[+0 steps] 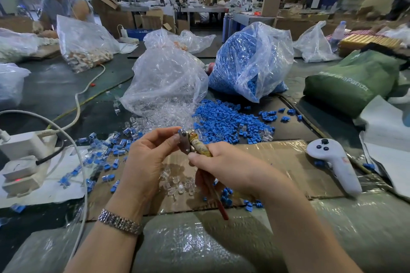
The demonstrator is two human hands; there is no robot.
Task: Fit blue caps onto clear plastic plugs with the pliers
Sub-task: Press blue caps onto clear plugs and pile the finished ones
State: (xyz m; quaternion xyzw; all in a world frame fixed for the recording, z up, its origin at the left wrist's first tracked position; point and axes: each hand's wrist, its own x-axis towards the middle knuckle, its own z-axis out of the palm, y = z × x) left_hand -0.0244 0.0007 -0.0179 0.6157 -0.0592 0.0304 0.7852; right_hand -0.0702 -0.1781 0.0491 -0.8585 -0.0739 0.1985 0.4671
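Right hand (224, 165) wraps its fingers round the handles of the pliers (193, 143), wrist cocked inward, thumb lying along the upper handle; the metal head points up and left, raised above the cardboard sheet (288, 162); a red handle tip pokes out below the palm. Left hand (146, 157) comes in from the other side, palm turned toward the tool, thumb and forefinger pinched right at the pliers' nose; what they hold there is too small to make out; a metal watch band (119, 221) sits on that wrist. On the cardboard sheet, just under both hands, lies a small cluster of clear plugs (179, 186); a few blue caps (226, 195) lie beside them. Beyond the cardboard's far edge spreads a loose heap of blue caps (224, 119), and behind that a bulging bag of caps (250, 62); left of it a bag of clear plugs (166, 80) spills onto the surface (55, 86). At the cardboard's right edge rests a white controller (335, 166).
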